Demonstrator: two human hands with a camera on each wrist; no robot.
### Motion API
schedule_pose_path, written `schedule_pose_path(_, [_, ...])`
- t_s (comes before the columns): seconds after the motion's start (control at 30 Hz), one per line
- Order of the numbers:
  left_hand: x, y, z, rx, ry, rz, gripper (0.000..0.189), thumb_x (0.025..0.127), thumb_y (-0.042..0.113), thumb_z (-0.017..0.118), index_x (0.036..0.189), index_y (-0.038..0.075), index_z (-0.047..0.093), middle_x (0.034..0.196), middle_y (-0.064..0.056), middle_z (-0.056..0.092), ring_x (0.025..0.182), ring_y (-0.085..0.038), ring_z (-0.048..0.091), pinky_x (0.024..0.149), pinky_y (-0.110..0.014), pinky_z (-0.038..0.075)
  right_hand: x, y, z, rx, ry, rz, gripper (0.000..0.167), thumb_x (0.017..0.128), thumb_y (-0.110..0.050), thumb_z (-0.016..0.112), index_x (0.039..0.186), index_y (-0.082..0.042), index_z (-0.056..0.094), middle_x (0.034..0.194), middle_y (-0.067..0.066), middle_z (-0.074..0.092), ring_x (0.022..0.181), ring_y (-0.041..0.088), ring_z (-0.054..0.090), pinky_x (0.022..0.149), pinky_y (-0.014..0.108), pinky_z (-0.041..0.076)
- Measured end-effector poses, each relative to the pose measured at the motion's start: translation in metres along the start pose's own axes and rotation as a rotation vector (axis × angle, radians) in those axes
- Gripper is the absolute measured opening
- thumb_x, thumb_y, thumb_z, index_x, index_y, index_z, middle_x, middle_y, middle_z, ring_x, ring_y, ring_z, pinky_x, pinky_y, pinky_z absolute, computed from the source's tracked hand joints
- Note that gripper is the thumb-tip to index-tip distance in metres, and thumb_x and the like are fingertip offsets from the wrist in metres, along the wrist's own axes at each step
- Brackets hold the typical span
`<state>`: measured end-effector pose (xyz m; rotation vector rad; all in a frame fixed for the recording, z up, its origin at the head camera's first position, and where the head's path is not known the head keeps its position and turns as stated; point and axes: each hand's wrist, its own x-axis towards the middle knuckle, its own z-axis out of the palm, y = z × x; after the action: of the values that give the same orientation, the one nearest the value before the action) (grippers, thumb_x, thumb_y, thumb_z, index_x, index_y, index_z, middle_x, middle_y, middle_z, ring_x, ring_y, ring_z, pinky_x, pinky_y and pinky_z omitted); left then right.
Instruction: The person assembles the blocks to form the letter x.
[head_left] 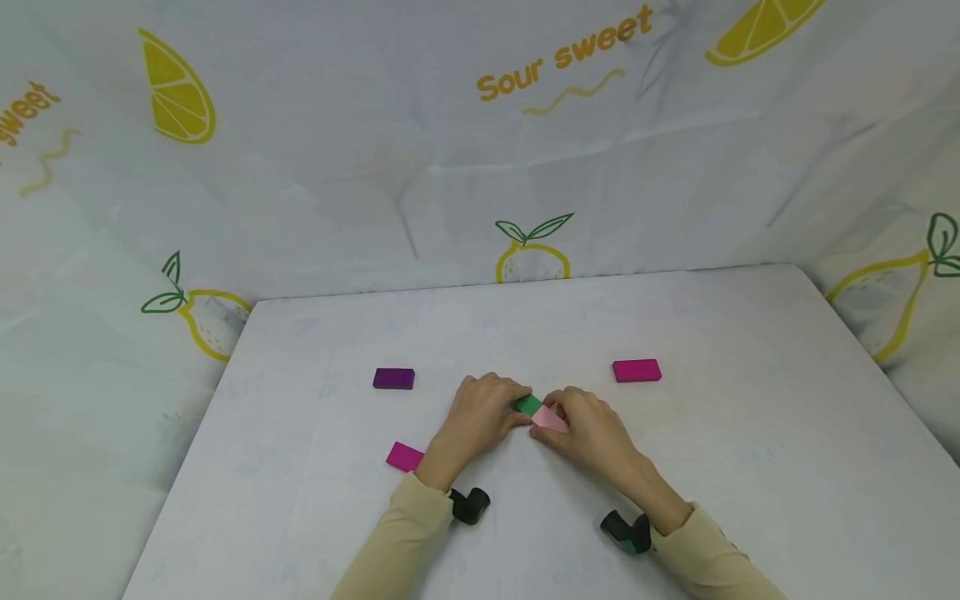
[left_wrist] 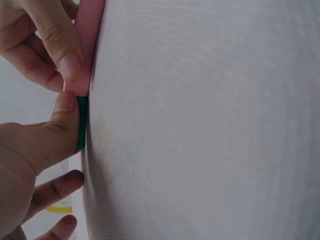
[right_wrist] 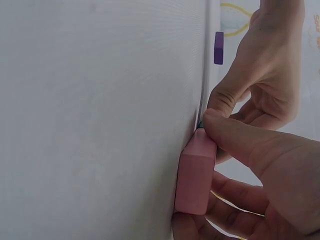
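Note:
In the head view my left hand point(head_left: 482, 412) pinches a green block point(head_left: 528, 405) near the middle of the white table. Opposite it, my right hand point(head_left: 597, 431) holds a light pink block point(head_left: 551, 419) between thumb and fingers. The two blocks meet end to end, as the left wrist view shows with the green block point(left_wrist: 82, 122) against the pink block point(left_wrist: 89, 45). Both lie flat on or very close to the tabletop. From the right wrist, the near end of the pink block point(right_wrist: 194, 182) faces the camera, and the green one is mostly hidden.
A purple block point(head_left: 393, 379) lies at the back left, and a magenta block point(head_left: 637, 371) at the back right. Another magenta block point(head_left: 405, 457) sits beside my left wrist, partly covered by it. A lemon-print cloth point(head_left: 337, 167) hangs behind the table point(head_left: 750, 350).

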<state>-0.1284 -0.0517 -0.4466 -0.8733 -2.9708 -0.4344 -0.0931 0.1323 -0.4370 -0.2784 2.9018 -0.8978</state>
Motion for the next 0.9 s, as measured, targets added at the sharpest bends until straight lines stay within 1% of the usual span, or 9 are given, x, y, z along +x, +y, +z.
schedule_pose_path(0.13, [0.000, 0.000, 0.000, 0.001, 0.000, 0.002, 0.039, 0.087, 0.041, 0.078, 0.122, 0.024, 0.076, 0.115, 0.009, 0.078, 0.096, -0.014, 0.069, 0.073, -0.027, 0.040, 0.000, 0.000, -0.002, 0.015, -0.016, 0.006, 0.043, 0.081, -0.028, 0.087, 0.111, -0.002, 0.072, 0.084, 0.004, 0.063, 0.073, 0.013, 0.051, 0.061, 0.023, 0.039])
schedule_pose_path(0.23, [0.000, -0.001, 0.000, 0.001, -0.002, 0.004, 0.039, 0.087, 0.041, 0.078, 0.123, 0.024, 0.076, 0.114, 0.009, 0.078, 0.097, -0.014, 0.069, 0.074, -0.028, 0.041, -0.001, 0.001, -0.004, 0.030, -0.038, 0.003, 0.049, 0.081, -0.032, 0.087, 0.117, -0.001, 0.071, 0.085, 0.003, 0.062, 0.075, 0.013, 0.051, 0.062, 0.023, 0.039])
schedule_pose_path(0.37, [0.000, -0.001, -0.001, 0.005, -0.005, 0.005, 0.040, 0.088, 0.042, 0.078, 0.123, 0.024, 0.076, 0.115, 0.009, 0.078, 0.097, -0.014, 0.069, 0.075, -0.029, 0.043, -0.001, 0.004, -0.009, 0.057, -0.062, -0.048, 0.057, 0.084, -0.032, 0.084, 0.128, 0.000, 0.067, 0.086, 0.002, 0.061, 0.077, 0.012, 0.051, 0.064, 0.022, 0.041])
schedule_pose_path(0.43, [0.000, -0.001, -0.001, 0.003, -0.008, 0.003, 0.040, 0.088, 0.042, 0.078, 0.123, 0.023, 0.076, 0.115, 0.009, 0.078, 0.097, -0.014, 0.068, 0.075, -0.029, 0.043, -0.001, 0.006, -0.012, 0.079, -0.070, -0.093, 0.054, 0.087, -0.028, 0.081, 0.131, 0.000, 0.065, 0.086, 0.002, 0.061, 0.076, 0.012, 0.051, 0.064, 0.021, 0.042])
schedule_pose_path(0.57, [0.000, -0.001, 0.000, 0.002, -0.011, 0.002, 0.040, 0.088, 0.043, 0.077, 0.123, 0.024, 0.076, 0.115, 0.009, 0.078, 0.096, -0.013, 0.068, 0.076, -0.029, 0.043, -0.001, 0.008, -0.015, 0.101, -0.088, -0.163, 0.040, 0.093, -0.014, 0.073, 0.131, -0.002, 0.066, 0.085, 0.003, 0.062, 0.073, 0.010, 0.051, 0.062, 0.022, 0.043])
schedule_pose_path(0.67, [0.000, -0.001, 0.000, 0.003, -0.009, 0.006, 0.040, 0.088, 0.044, 0.077, 0.122, 0.024, 0.076, 0.115, 0.009, 0.078, 0.097, -0.013, 0.069, 0.077, -0.030, 0.044, -0.001, 0.009, -0.016, 0.091, -0.104, -0.177, 0.037, 0.095, -0.009, 0.069, 0.131, -0.005, 0.068, 0.088, 0.004, 0.061, 0.073, 0.009, 0.051, 0.062, 0.022, 0.043])
schedule_pose_path(0.9, [0.000, -0.001, -0.001, -0.001, -0.002, 0.009, 0.040, 0.088, 0.043, 0.077, 0.122, 0.022, 0.076, 0.117, 0.008, 0.077, 0.101, -0.015, 0.070, 0.081, -0.035, 0.049, 0.000, 0.009, -0.014, 0.057, -0.110, -0.197, 0.037, 0.096, -0.009, 0.069, 0.133, -0.007, 0.068, 0.086, 0.005, 0.058, 0.071, 0.010, 0.047, 0.060, 0.021, 0.040])
